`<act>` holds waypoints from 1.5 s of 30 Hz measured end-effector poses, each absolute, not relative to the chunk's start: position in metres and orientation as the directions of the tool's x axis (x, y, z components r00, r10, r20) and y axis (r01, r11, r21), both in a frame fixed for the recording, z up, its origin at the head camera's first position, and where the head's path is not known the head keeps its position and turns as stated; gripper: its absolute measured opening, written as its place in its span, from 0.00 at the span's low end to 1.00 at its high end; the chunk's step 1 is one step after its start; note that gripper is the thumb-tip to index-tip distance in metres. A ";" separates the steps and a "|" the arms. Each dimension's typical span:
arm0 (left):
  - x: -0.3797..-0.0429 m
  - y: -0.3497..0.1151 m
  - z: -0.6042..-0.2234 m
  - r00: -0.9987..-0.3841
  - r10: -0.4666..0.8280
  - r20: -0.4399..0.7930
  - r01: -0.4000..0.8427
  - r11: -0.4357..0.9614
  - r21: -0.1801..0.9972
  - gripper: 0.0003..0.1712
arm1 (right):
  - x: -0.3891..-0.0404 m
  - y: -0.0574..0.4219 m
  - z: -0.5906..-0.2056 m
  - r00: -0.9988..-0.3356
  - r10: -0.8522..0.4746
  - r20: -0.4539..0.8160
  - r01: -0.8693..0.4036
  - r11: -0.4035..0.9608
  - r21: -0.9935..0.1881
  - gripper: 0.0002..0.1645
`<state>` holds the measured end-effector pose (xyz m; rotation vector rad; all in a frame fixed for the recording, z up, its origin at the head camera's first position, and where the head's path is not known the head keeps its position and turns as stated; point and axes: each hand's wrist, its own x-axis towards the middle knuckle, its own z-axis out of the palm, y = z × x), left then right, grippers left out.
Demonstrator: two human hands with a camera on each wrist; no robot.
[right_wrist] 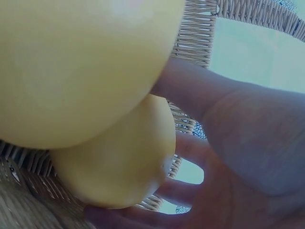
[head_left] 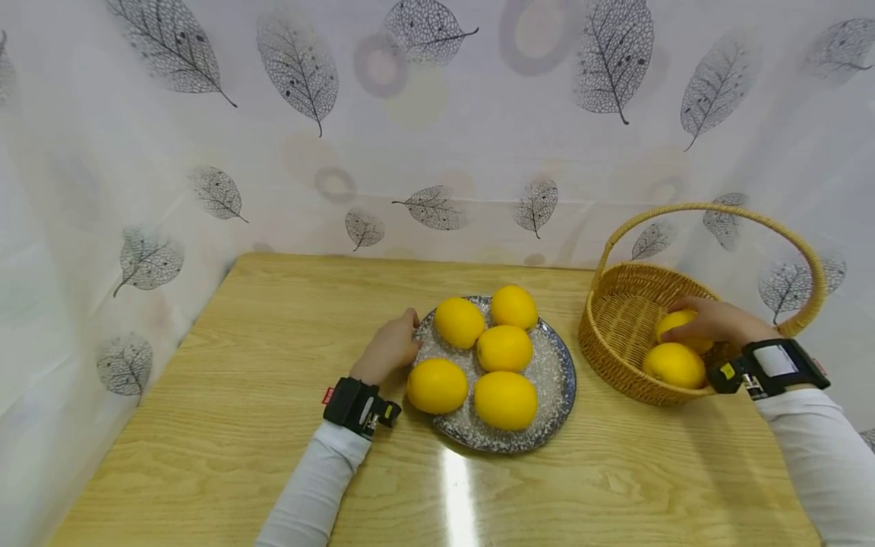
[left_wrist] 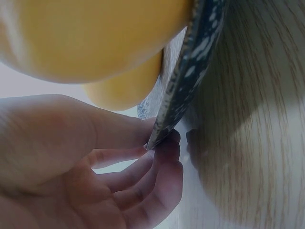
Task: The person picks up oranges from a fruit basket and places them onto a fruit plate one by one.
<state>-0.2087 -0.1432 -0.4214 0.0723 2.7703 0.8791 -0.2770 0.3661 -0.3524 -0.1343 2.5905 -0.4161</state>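
Observation:
My left hand (head_left: 391,349) pinches the left rim of a round speckled plate (head_left: 557,365); in the left wrist view the thumb lies over the rim (left_wrist: 178,86) and the fingers curl beneath it. Several yellow lemons, one of them at the front (head_left: 506,400), lie on the plate. Inside the wicker basket (head_left: 604,361) at the right, my right hand (head_left: 718,320) grips a lemon (head_left: 683,327), its fingers curled round it in the right wrist view. A second lemon (head_left: 673,365) sits in the basket just in front of that one, large in the right wrist view.
The basket's tall arched handle (head_left: 711,207) rises over the right hand. Both plate and basket stand on a wooden table (head_left: 273,365). A leaf-patterned curtain (head_left: 444,137) hangs along the table's back edge and left side.

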 end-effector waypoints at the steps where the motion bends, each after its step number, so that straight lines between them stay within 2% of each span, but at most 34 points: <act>1: -0.209 -0.143 -0.421 -0.971 0.117 -0.207 -0.024 0.818 0.575 0.17 | -0.277 0.366 -0.353 -0.875 -0.175 -0.451 -0.036 0.954 -0.299 0.53; 7: -0.208 -0.143 -0.422 -0.972 0.121 -0.201 -0.017 0.818 0.575 0.17 | -0.274 0.364 -0.354 -0.918 -0.168 -0.359 -0.084 0.968 -0.238 0.53; 11: -0.207 -0.142 -0.421 -0.974 0.116 -0.197 -0.019 0.818 0.575 0.17 | -0.272 0.362 -0.350 -0.930 -0.181 -0.319 -0.106 0.965 -0.239 0.53; 21: -0.206 -0.142 -0.421 -0.973 0.115 -0.201 -0.021 0.821 0.571 0.18 | -0.265 0.355 -0.342 -0.935 -0.161 -0.316 -0.081 0.965 -0.250 0.54; 33: -0.206 -0.142 -0.421 -0.974 0.121 -0.190 -0.008 0.822 0.569 0.18 | -0.260 0.350 -0.334 -0.952 -0.174 -0.250 -0.108 0.961 -0.254 0.53; 45: -0.206 -0.140 -0.419 -0.971 0.096 -0.219 -0.048 0.821 0.569 0.19 | -0.259 0.352 -0.334 -0.962 -0.156 -0.223 -0.098 0.964 -0.248 0.55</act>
